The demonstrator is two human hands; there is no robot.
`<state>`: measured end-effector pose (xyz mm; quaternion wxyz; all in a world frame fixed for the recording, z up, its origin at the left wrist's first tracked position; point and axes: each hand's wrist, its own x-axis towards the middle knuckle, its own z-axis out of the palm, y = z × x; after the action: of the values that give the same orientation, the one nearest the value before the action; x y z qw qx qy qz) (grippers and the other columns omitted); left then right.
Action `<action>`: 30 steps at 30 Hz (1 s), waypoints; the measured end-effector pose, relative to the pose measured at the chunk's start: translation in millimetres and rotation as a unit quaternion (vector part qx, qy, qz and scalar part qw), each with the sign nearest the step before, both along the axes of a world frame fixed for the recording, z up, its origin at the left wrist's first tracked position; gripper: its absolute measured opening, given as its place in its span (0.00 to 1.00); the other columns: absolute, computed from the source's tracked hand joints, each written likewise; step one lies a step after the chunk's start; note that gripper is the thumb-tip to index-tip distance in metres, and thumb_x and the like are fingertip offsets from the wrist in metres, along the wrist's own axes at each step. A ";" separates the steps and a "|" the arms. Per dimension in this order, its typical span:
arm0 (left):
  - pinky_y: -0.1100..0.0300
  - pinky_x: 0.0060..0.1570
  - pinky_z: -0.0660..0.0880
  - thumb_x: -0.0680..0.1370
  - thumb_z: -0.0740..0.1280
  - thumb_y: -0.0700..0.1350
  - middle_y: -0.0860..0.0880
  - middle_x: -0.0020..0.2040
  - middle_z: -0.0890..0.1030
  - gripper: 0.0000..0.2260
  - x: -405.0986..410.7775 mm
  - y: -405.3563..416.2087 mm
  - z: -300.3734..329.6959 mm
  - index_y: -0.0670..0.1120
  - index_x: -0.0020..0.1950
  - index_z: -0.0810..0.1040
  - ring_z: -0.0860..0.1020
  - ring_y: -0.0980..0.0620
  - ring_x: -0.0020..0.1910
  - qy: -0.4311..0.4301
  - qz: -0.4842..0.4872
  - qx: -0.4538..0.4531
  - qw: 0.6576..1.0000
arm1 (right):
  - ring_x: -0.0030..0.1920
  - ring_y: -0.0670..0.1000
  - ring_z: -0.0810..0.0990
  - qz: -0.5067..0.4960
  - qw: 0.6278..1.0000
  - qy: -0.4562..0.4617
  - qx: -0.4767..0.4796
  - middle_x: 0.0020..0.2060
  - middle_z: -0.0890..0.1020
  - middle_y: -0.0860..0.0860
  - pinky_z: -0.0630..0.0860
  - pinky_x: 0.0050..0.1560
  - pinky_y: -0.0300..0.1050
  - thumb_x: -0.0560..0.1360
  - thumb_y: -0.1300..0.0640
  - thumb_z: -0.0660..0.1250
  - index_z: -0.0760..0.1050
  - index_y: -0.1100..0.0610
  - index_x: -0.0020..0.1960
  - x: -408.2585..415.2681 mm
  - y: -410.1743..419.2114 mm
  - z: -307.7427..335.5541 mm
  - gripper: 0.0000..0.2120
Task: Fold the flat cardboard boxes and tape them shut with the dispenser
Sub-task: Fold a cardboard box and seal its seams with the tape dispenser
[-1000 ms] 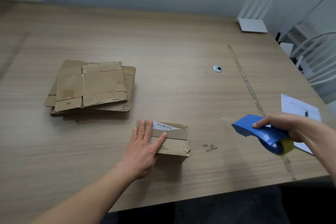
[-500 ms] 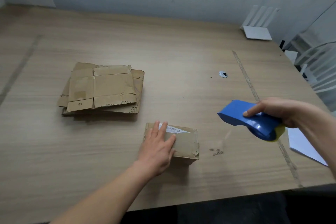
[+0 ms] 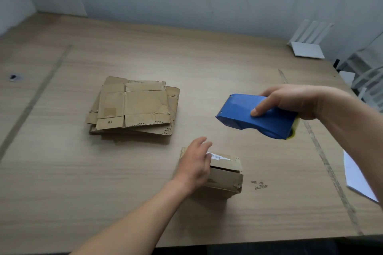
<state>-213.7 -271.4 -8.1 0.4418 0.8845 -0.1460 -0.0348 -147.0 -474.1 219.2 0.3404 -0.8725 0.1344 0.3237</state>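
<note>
A small folded cardboard box (image 3: 224,176) with a white barcode label stands near the table's front edge, its top flaps slightly parted. My left hand (image 3: 194,165) rests on the box's left part, fingers fairly straight. My right hand (image 3: 294,103) grips the blue tape dispenser (image 3: 257,117) in the air, above and to the right of the box, nose pointing left. A stack of flat cardboard boxes (image 3: 132,107) lies on the table to the left and behind.
The wooden table (image 3: 62,182) carries a white sheet of paper (image 3: 356,178) at its right edge and a white router (image 3: 308,47) at the far right corner. Two paper signs hang on the wall behind. White chairs (image 3: 369,76) stand beyond the right edge.
My right hand has carried the tape dispenser up and leftward, closer to the box. My left hand stays on the box, and the flaps now gape a little.
</note>
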 end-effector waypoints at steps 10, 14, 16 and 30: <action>0.41 0.67 0.71 0.81 0.55 0.64 0.34 0.77 0.60 0.32 55.7 21.1 51.1 0.46 0.79 0.59 0.70 0.29 0.68 0.525 0.191 -0.471 0.683 | 0.44 0.60 0.84 0.091 0.993 -0.016 0.078 0.49 0.86 0.61 0.79 0.45 0.50 0.60 0.54 0.75 0.82 0.60 0.56 14.6 44.3 31.2 0.25; 0.42 0.60 0.75 0.81 0.55 0.66 0.30 0.73 0.64 0.34 63.2 27.7 47.8 0.45 0.79 0.58 0.76 0.29 0.61 0.563 0.175 -0.508 0.628 | 0.43 0.60 0.84 0.113 0.986 -0.011 0.124 0.49 0.86 0.63 0.81 0.44 0.50 0.62 0.57 0.73 0.81 0.63 0.58 17.5 47.8 39.3 0.24; 0.43 0.55 0.77 0.81 0.55 0.65 0.30 0.68 0.70 0.31 65.6 30.0 45.1 0.46 0.77 0.60 0.79 0.31 0.56 0.561 0.164 -0.538 0.607 | 0.44 0.60 0.84 0.122 0.982 -0.006 0.144 0.50 0.86 0.63 0.82 0.42 0.49 0.63 0.58 0.73 0.81 0.63 0.59 19.0 47.9 40.9 0.25; 0.58 0.35 0.77 0.77 0.62 0.29 0.43 0.38 0.76 0.12 74.8 53.3 25.6 0.41 0.58 0.76 0.76 0.50 0.32 0.445 0.286 -0.498 0.687 | 0.45 0.61 0.85 0.121 0.982 0.016 0.146 0.51 0.86 0.63 0.81 0.47 0.52 0.54 0.50 0.78 0.82 0.60 0.58 25.5 26.4 12.5 0.33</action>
<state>-138.8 -218.1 17.5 0.8190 0.4133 0.3324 -0.2187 -121.5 -447.6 231.7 0.4199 -0.8181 -0.0154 0.3927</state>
